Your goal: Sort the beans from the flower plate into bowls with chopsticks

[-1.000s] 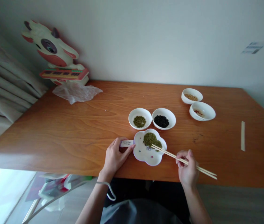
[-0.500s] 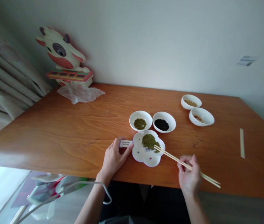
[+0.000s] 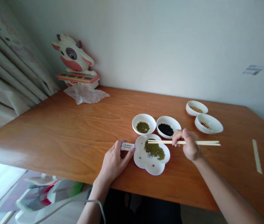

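Note:
My left hand [image 3: 115,160] is closed on the labelled tab [image 3: 127,146] at the left side of a white flower-shaped plate [image 3: 143,160]. Green mung beans [image 3: 156,150] lie heaped across the plate's upper and right part. A pair of pale chopsticks [image 3: 206,143] is gripped in my right hand [image 3: 186,144], held almost level, with the tips over the top of the beans. Just behind the plate stand a white bowl [image 3: 134,122] of green beans and another white bowl [image 3: 177,123] of black beans. Whether the chopstick tips touch any bean, I cannot tell.
Two more white bowls stand back right, one with tan grains [image 3: 196,109], one with reddish bits [image 3: 205,125]. A pale strip [image 3: 257,156] lies at the right. A cow keyboard toy [image 3: 76,62] and plastic bag [image 3: 87,95] occupy the back left. A white cable [image 3: 94,201] crosses my left forearm.
My right hand has moved up and away from the table's front edge. The chopsticks have swung from slanted to nearly level, and the beans are spread further down the plate. The view has shifted slightly.

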Available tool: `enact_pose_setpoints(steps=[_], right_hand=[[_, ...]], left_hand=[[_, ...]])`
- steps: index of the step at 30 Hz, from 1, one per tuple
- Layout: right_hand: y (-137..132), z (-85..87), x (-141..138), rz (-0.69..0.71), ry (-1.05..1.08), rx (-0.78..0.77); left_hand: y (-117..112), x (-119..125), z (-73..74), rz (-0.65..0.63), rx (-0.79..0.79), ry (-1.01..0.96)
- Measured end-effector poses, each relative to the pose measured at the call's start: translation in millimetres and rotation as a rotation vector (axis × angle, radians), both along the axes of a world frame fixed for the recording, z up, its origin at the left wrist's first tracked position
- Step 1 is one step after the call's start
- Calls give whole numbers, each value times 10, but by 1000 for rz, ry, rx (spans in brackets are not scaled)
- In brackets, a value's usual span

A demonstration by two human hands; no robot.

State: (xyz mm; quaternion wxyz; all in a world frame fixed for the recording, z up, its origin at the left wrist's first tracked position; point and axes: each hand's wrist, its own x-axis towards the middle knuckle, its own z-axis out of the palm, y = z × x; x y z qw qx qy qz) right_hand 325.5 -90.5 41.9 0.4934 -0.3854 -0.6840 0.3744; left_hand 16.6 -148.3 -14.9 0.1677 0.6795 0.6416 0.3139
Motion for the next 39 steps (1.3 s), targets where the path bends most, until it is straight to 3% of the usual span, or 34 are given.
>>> enact_pose_setpoints(steps=[3,7,19,35,39], right_hand=[[120,-128,64,-59,118,-5],[-13,-253,134,-82,128,-33],[-204,-264,-26,48,28,-99],[-217,-270,-86,46,-68,-148],[-244,-298,-115,107,-59,-170]], left_hand=[[-16,3,0,7,-8,-1],[-25,8,13,19,-23,1],[-50,36,63,33,-30,-32],[-57,17,66,24,-55,-23],[-55,16,57,26,-45,-27]])
